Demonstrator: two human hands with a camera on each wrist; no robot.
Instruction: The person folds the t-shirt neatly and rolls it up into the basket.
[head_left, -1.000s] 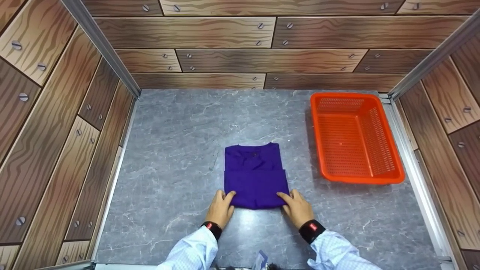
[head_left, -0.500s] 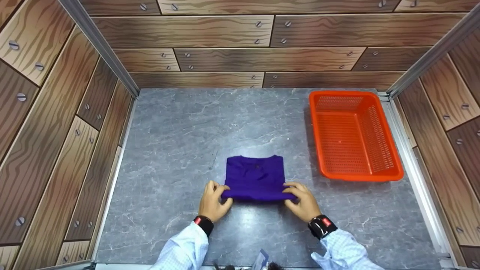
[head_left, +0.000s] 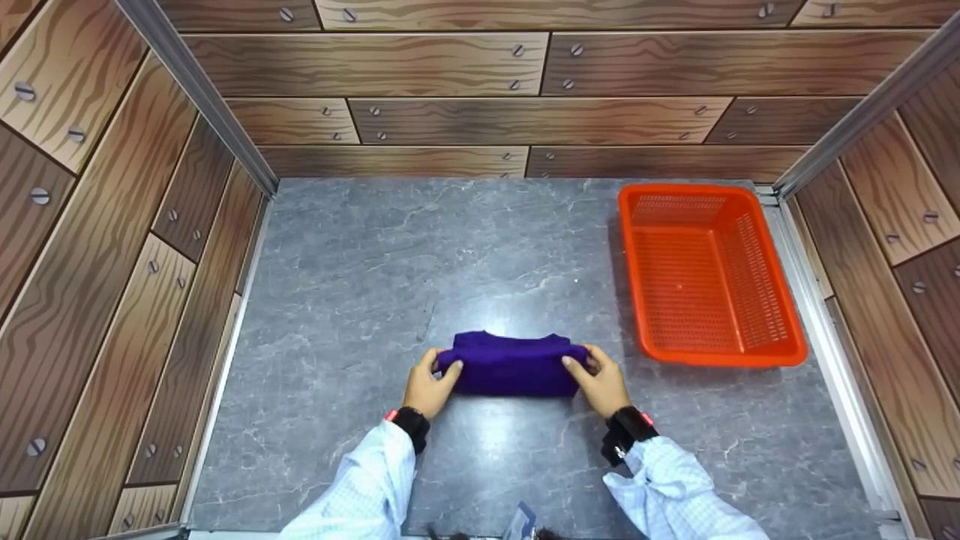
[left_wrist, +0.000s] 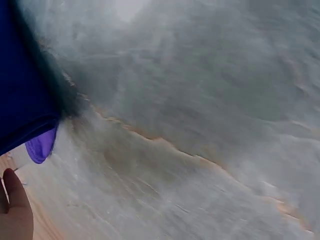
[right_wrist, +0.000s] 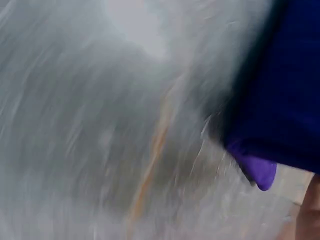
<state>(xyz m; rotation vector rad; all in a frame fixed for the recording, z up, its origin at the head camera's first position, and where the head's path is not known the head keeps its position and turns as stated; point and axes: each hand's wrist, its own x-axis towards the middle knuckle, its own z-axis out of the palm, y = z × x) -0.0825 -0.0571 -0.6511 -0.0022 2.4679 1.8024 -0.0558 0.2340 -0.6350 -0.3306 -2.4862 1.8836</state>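
Note:
A folded purple T-shirt (head_left: 514, 371) lies near the middle front of the table, its neckline on the far side and its near part lifted and doubled over. My left hand (head_left: 427, 384) pinches the raised fold at its left end, thumb on the near face. At the right end my right hand (head_left: 601, 384) pinches the same fold, thumb likewise in front. In the left wrist view the shirt (left_wrist: 22, 85) fills the upper left edge, and only part of the hand shows. Along the right side of the right wrist view hangs the shirt (right_wrist: 285, 95), most of that hand being outside the picture.
A red-orange plastic basket (head_left: 642, 300) with perforated sides stands on the right of the grey marbled table (head_left: 352, 262); nothing is seen inside it. Wood-patterned panels (head_left: 450, 120) and metal rails bound the table at the back and sides.
Both hands have shifted from the shirt's near corners to its near fold, lifted it and carried it away from the person. The shirt now looks shorter front to back.

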